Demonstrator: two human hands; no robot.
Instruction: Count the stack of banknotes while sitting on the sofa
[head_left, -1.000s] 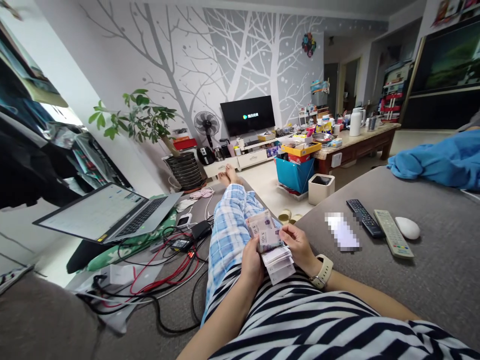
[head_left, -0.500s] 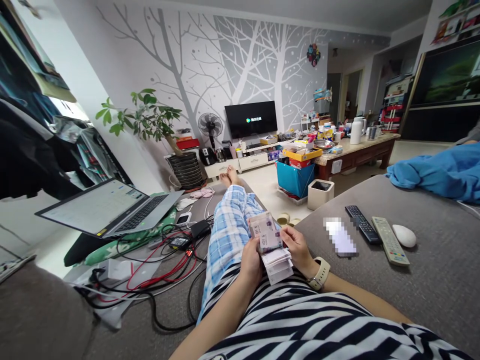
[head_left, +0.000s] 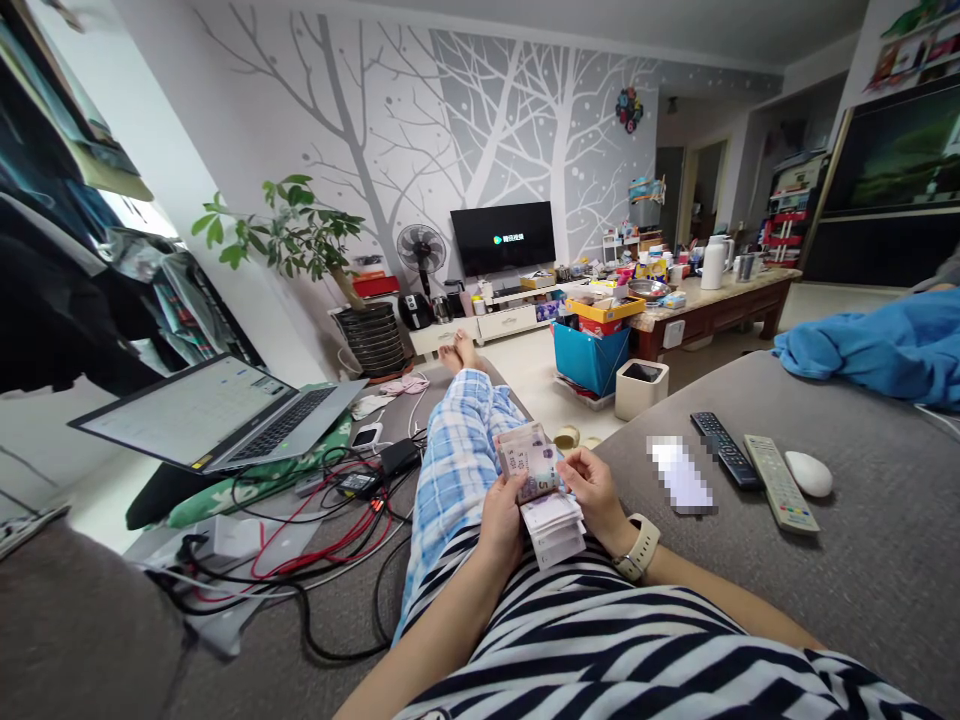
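I sit on a grey sofa with my legs stretched out in blue plaid trousers. My left hand [head_left: 501, 525] grips a thick stack of banknotes [head_left: 541, 490] from below, over my lap. My right hand [head_left: 594, 487], with a pale watch on its wrist, pinches the top note at its right edge and bends it toward me. The lower notes fan out beneath both hands.
An open laptop [head_left: 217, 410] rests on a green cushion at my left, above a tangle of cables [head_left: 322, 545]. On the sofa at my right lie two remotes [head_left: 750, 465] and a white mouse [head_left: 808, 472]. A blue blanket [head_left: 877, 345], a low table and a TV stand farther off.
My right hand has peeled the top note down and toward me; the stack sits slightly lower. The view has shifted a little upward and steadied.
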